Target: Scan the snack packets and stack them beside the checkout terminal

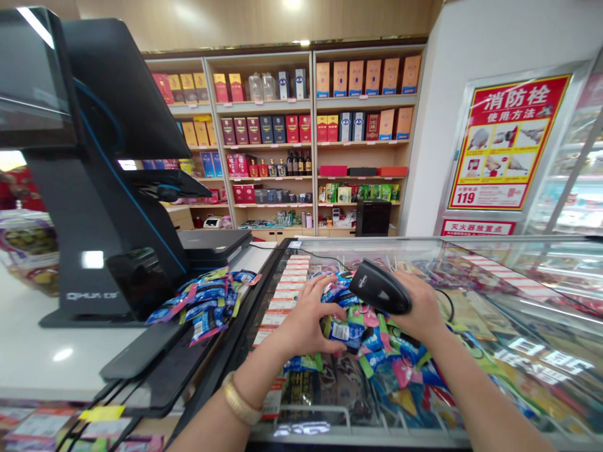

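My right hand [419, 307] grips a black barcode scanner [380, 287], its head pointing left over a heap of small blue, green and pink snack packets [374, 339]. Thumb and fingers of my left hand [306, 320] close around one blue snack packet [346, 331], whose white barcode label faces up below the scanner. A gold bracelet [241, 400] circles my left wrist. The heap lies on the glass top of a display case [325, 414], with more packets visible through the glass. Left of the case, a second pile of similar packets [210, 301] rests on the counter.
A black checkout terminal [108, 207] stands on the white counter [61, 351] at left, with dark flat devices and cables before it. The scanner's cord [445, 301] loops near my right hand. Shelves [268, 144] of boxed goods line the back wall.
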